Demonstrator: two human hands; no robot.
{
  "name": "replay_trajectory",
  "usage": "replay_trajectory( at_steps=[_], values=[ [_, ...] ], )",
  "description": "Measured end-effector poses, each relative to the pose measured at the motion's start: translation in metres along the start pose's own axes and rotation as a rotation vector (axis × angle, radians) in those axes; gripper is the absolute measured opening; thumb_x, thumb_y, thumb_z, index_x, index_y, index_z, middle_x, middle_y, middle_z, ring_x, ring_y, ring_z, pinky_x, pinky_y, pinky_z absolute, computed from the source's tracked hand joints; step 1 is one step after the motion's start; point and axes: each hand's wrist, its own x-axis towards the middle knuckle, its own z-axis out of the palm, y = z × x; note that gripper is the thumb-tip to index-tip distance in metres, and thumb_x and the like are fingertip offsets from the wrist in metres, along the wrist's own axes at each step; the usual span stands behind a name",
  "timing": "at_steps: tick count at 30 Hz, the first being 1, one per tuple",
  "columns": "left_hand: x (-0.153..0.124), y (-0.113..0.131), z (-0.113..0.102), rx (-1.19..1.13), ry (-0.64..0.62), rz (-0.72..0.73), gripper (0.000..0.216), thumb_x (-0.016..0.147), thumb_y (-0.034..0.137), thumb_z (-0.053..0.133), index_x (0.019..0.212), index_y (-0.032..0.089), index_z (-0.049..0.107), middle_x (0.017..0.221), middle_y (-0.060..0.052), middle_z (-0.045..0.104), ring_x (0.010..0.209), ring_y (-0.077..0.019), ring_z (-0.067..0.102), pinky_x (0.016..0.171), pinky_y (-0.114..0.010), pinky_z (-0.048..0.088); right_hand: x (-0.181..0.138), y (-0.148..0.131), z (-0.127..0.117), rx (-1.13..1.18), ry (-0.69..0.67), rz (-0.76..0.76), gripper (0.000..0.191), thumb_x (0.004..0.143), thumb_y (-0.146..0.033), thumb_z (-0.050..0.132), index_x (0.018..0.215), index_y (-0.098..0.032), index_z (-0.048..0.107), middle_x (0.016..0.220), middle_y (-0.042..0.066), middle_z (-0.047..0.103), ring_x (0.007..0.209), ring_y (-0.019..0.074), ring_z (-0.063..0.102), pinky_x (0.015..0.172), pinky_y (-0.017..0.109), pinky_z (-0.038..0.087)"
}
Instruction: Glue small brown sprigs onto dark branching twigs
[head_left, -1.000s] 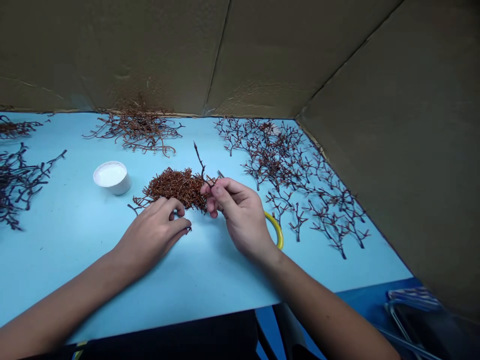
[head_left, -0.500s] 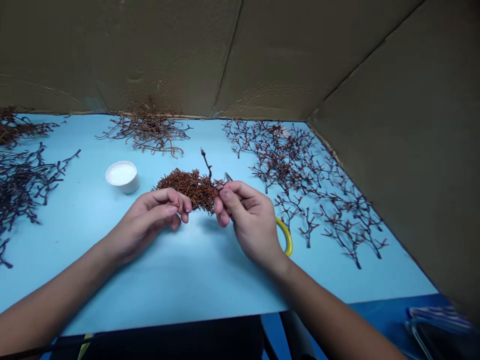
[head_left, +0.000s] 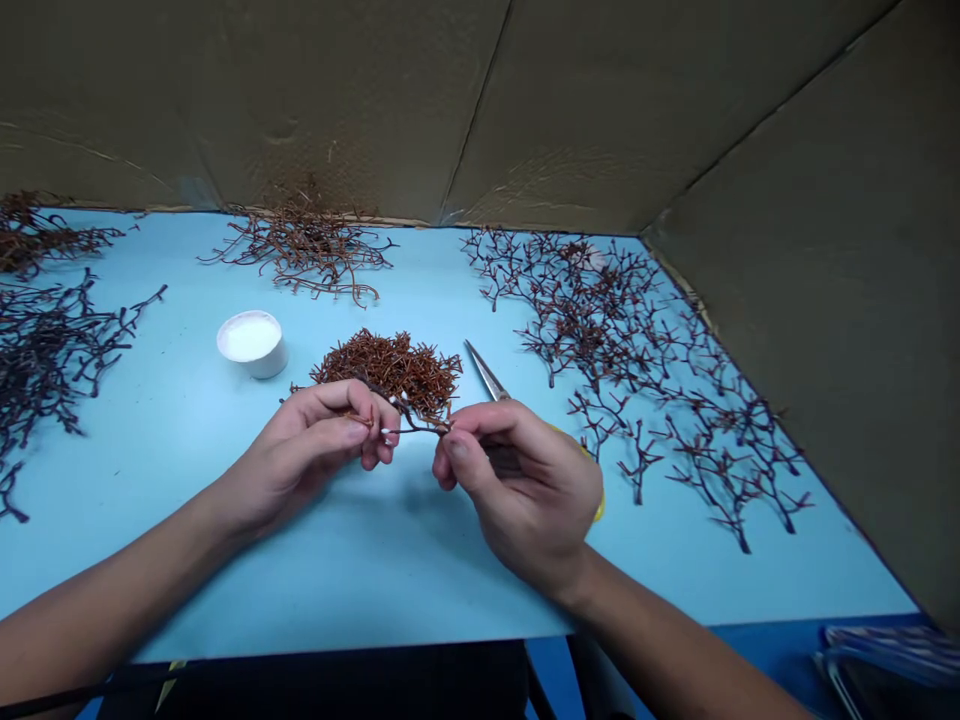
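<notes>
Between thumb and fingers, my right hand (head_left: pixel 517 480) pinches a thin dark twig (head_left: pixel 424 428) that forks toward the left. White dabs show on some of its tips. My left hand (head_left: pixel 322 440) is closed in a pinch on a small reddish-brown twig piece (head_left: pixel 358 419), close to a white-dabbed tip of the forked twig. Whether the two pieces touch, I cannot tell. Just behind my hands lies a heap of short reddish-brown twig pieces (head_left: pixel 397 365). Scissors (head_left: pixel 486 372) lie beside my right hand, which hides part of their yellow handle.
A white cup of white paste (head_left: pixel 253 343) stands left of the heap. Branched dark twigs (head_left: pixel 592 310) spread across the right of the blue table (head_left: pixel 360 590). Long brown stems (head_left: pixel 307 245) lie at the back, dark stems (head_left: pixel 45 350) at the left. Cardboard walls (head_left: pixel 300 100) enclose the back and right.
My right hand has turned the forked twig from upright to leaning left, bringing its tips beside my left fingers. The scissor blades now show more fully.
</notes>
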Motion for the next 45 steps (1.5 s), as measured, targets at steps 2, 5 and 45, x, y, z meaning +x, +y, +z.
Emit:
replay_trajectory(
  at_steps=[2,5,45],
  values=[
    [0.0,0.0,0.0,0.023,0.022,0.022,0.017,0.09,0.028,0.08,0.081,0.019,0.07,0.087,-0.005,0.068,0.081,-0.016,0.061,0.074,-0.028,0.049,0.0,-0.001,0.0,-0.029,0.009,0.0,0.009,0.102,-0.023,0.07,0.094,-0.023,0.07,0.071,-0.001,0.073,0.061,0.0145,0.071,0.059,0.028,0.06],
    [0.001,-0.001,0.001,0.047,0.049,0.034,0.017,0.087,0.028,0.082,0.079,0.019,0.071,0.088,-0.004,0.07,0.079,-0.0157,0.063,0.075,-0.028,0.05,0.0,-0.001,0.0,-0.051,0.006,-0.014,0.008,0.102,-0.022,0.07,0.093,-0.023,0.07,0.071,0.0,0.073,0.06,0.0145,0.071,0.059,0.028,0.06],
    [0.004,0.009,-0.012,0.752,0.159,0.313,0.031,0.099,0.022,0.071,0.13,0.022,0.068,0.119,-0.008,0.079,0.106,-0.0208,0.075,0.087,-0.032,0.059,0.013,0.012,-0.004,0.096,0.093,0.105,0.009,0.101,-0.02,0.073,0.092,-0.023,0.074,0.069,-0.005,0.072,0.055,0.0074,0.066,0.054,0.017,0.057]
  ],
)
